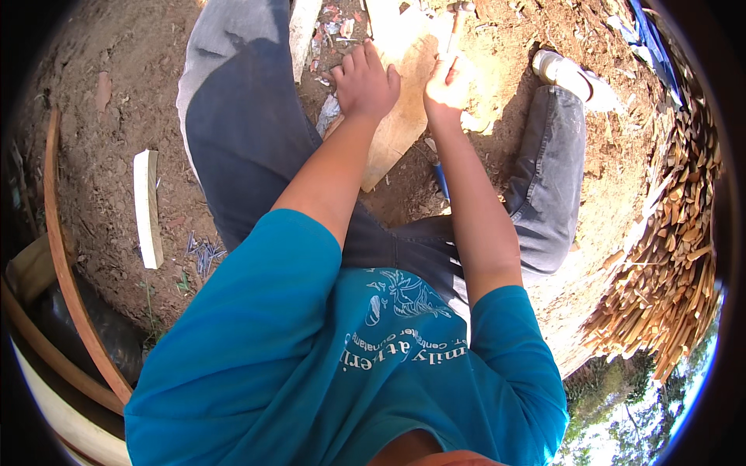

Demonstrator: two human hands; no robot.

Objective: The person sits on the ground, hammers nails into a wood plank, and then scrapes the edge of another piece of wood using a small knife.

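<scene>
A pale wooden board [400,128] lies between my legs, slanting away from me, its near end tapered. My left hand [367,84] is at its left edge, fingers curled and thumb apart, and seems to grip that edge; the fingertips are partly hidden. In bright sunlight, my right hand [446,87] is closed round the handle of a hammer [453,33], whose head points away from me at the top edge of view. Beneath my right forearm shows a tool with a blue handle [441,180]; its kind is hard to make out.
Several nails [205,255] lie on the dirt at left, near a short wood piece [146,208]. Long curved-looking strips [71,256] stand at far left. Another plank [304,35] lies beside my left leg. Stacked wood sticks [672,264] and a blue sheet [654,46] are at right.
</scene>
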